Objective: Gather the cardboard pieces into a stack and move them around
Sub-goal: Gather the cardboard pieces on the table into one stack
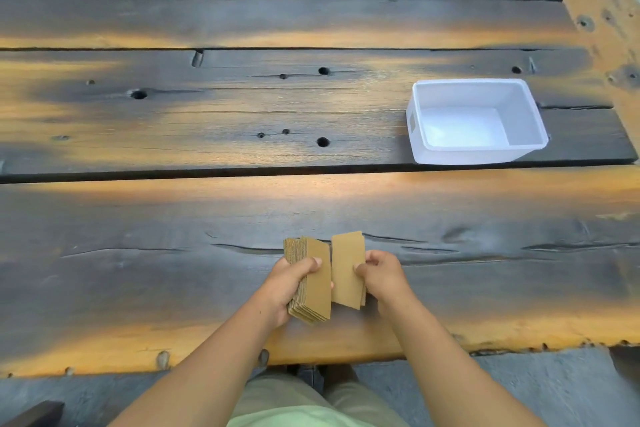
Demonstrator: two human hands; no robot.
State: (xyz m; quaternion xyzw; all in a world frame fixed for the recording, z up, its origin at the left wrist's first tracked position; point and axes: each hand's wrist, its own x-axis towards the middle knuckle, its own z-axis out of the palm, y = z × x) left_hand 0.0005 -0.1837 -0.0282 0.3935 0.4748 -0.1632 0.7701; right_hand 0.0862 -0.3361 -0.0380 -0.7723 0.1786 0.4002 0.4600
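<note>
A thick stack of brown cardboard pieces is held on edge by my left hand, thumb across its front face, just above the near part of the wooden table. Right beside it, my right hand grips a thinner bunch of cardboard pieces, fingers curled over its right edge. The two bunches are almost touching, with a narrow gap between them.
An empty white plastic tub sits on the table to the far right. The planks have knot holes and deep gaps between them. The table's front edge runs just below my hands. A wooden frame piece lies at the right rim.
</note>
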